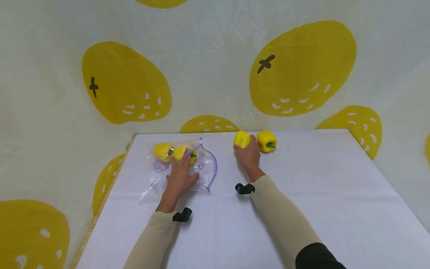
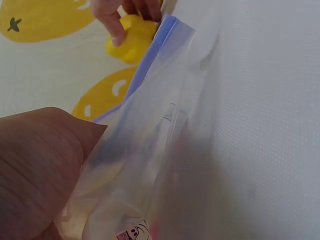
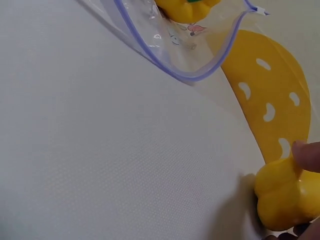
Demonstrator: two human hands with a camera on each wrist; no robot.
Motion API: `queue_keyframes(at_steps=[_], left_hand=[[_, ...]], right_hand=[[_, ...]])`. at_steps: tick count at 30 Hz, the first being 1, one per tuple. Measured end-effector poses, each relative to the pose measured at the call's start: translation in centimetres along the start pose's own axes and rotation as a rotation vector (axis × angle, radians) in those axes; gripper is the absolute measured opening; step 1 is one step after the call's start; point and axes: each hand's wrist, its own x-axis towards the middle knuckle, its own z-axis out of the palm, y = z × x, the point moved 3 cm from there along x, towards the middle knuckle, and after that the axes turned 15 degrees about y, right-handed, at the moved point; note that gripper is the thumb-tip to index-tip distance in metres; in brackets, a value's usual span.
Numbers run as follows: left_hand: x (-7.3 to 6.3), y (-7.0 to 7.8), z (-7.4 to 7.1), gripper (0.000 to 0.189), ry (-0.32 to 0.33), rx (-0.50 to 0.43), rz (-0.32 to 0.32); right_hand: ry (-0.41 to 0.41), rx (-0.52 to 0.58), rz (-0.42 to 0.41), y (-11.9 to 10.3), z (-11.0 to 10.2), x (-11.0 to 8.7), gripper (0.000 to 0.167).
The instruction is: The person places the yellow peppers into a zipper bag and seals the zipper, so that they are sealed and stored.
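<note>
A clear zip bag (image 1: 205, 168) with a purple zip edge lies on the left of the table, its mouth standing open to the right. Inside are a yellow bell pepper (image 1: 181, 154) with a green stem and another rounded yellow item (image 1: 163, 151) left of it. My left hand (image 1: 180, 179) rests on the bag with spread fingers, fingertips over the pepper inside. At the far edge, my right hand (image 1: 248, 154) grips a yellow bell pepper (image 3: 280, 195) between thumb and fingers. Just right of that hand sits another yellow bell pepper (image 1: 267, 141), stem toward me.
A white cloth (image 1: 302, 198) covers the table. Behind it hangs a pale curtain (image 1: 208, 67) printed with large yellow fruit. Each wrist carries a small black camera, such as the left camera (image 1: 182, 215).
</note>
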Motion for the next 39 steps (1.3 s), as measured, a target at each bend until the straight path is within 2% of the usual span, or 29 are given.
queue_keyframes(at_steps=[7,14,21,26,31,39], left_hand=[[0.0,0.2,-0.2,0.089,-0.003,-0.004,0.006],[0.0,0.5,-0.6,0.101,-0.049,0.010,-0.016],[0.3,0.6,-1.0,0.103,-0.042,0.056,0.011],[0.5,0.8,-1.1,0.103,-0.035,0.074,0.040],[0.6,1.2,-1.4,0.105,-0.055,0.093,0.032],[0.9,1.3,-1.5,0.106,-0.083,0.096,0.003]], right_hand=[[-0.040,0.033,0.021,0.5,0.2,0.7,0.086],[-0.059,0.064,0.074,0.6,-0.1,0.9,0.075],[-0.088,0.050,0.024,0.5,-0.5,0.4,0.071],[-0.143,0.061,-0.017,0.1,-1.0,0.2,0.070],[-0.213,0.086,-0.051,-0.6,-1.3,-0.2,0.071],[-0.317,0.151,-0.028,-1.0,-1.1,-2.1,0.068]])
